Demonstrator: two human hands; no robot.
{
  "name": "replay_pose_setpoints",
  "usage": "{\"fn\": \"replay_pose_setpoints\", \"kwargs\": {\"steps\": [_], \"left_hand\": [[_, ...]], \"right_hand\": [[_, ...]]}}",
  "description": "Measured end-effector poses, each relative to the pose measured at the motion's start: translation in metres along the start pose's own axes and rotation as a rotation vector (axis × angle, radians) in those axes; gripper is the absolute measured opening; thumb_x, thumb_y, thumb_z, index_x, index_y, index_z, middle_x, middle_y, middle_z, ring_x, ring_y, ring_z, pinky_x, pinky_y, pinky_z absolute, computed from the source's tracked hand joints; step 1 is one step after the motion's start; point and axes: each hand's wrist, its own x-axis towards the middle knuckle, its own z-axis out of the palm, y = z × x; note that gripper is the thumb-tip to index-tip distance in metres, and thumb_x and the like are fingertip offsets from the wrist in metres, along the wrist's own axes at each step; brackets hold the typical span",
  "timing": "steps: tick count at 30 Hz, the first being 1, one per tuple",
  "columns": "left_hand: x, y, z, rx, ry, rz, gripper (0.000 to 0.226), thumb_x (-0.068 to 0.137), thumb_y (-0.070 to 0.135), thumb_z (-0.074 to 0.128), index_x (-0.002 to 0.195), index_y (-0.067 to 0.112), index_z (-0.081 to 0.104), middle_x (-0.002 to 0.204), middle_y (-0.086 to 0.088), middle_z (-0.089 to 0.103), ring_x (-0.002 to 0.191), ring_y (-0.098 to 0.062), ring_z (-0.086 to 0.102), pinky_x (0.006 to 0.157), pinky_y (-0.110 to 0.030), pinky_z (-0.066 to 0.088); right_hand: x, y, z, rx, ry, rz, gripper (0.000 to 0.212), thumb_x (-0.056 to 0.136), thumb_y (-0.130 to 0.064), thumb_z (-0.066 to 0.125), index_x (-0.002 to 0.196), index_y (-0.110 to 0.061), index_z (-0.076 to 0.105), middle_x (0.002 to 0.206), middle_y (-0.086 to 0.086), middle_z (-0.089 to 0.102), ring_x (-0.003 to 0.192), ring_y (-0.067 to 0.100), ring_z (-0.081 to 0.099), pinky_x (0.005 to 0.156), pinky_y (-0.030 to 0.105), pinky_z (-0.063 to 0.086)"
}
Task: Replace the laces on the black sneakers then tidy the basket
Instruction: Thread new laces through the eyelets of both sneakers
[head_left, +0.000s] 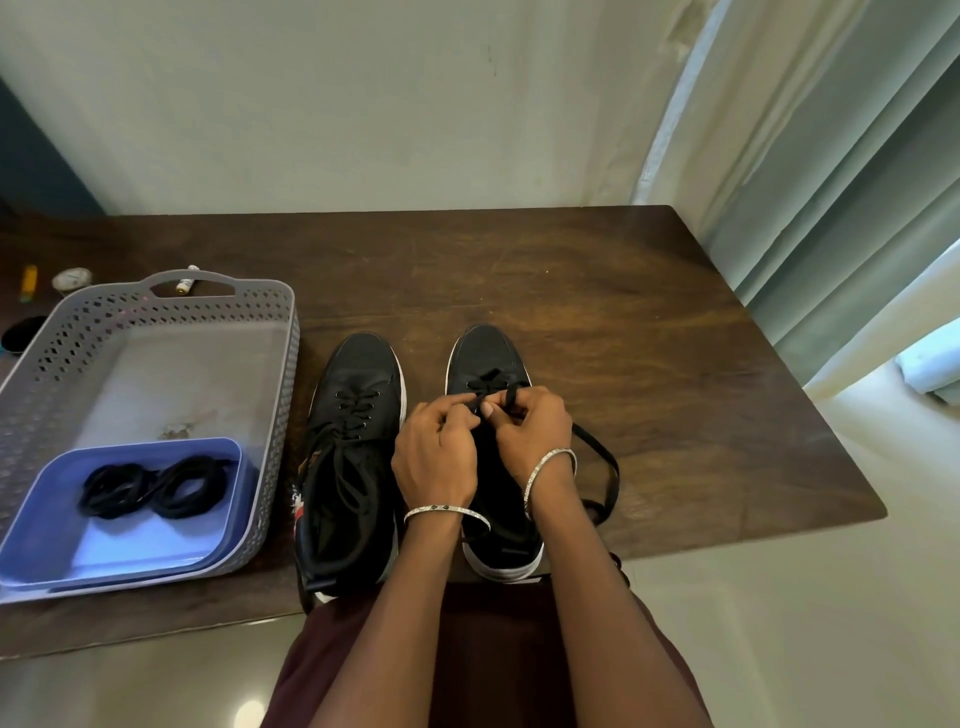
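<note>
Black lace (511, 395) | left hand (436, 457) grip pinching it; right hand (535, 436) grip pinching it | over right sneaker (488, 358)

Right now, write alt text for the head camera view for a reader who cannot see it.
Two hands, left hand and right hand, pinch a black lace over the right sneaker on a dark wooden table. The left sneaker stands beside it, laced. At left, a grey basket holds a blue tray with coiled black laces.
</note>
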Motion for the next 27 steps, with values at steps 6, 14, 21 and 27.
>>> {"fn": "replay_pose_setpoints", "kwargs": {"steps": [6,14,21,27], "left_hand": [[0.010,-0.004,0.000,0.217,-0.025,0.058,0.028,0.102,0.033,0.046,0.102,0.028,0.074,0.097,0.006,0.071,0.095,-0.018,0.061,0.074,-0.029,0.035],[0.027,-0.005,0.007,0.413,-0.043,0.201,0.011,0.096,0.013,0.053,0.094,0.014,0.064,0.107,-0.007,0.063,0.103,-0.028,0.058,0.082,-0.036,0.041],[0.032,0.042,-0.036,-0.559,-0.299,-0.173,0.024,0.102,0.013,0.048,0.082,0.016,0.061,0.082,-0.002,0.065,0.066,-0.004,0.065,0.058,-0.018,0.046],[0.024,0.050,-0.056,-1.080,-0.467,-0.091,0.016,0.101,0.014,0.044,0.088,0.015,0.054,0.068,0.004,0.059,0.067,-0.016,0.062,0.079,-0.031,0.057]], "right_hand": [[0.000,0.003,-0.002,0.180,0.007,0.063,0.006,0.080,-0.006,0.079,0.084,-0.010,0.080,0.077,-0.007,0.071,0.080,0.009,0.069,0.084,0.030,0.056],[0.006,0.011,-0.001,0.308,-0.096,0.147,0.018,0.075,0.002,0.079,0.078,-0.017,0.079,0.084,0.007,0.076,0.087,0.024,0.073,0.090,0.046,0.058],[0.005,0.010,-0.005,0.335,-0.154,0.194,0.022,0.073,0.007,0.078,0.075,-0.015,0.075,0.086,0.016,0.075,0.086,0.032,0.073,0.087,0.049,0.059],[0.004,0.011,0.000,0.263,-0.098,0.139,0.024,0.070,0.003,0.079,0.072,-0.020,0.075,0.080,0.011,0.076,0.081,0.028,0.074,0.084,0.049,0.059]]}}
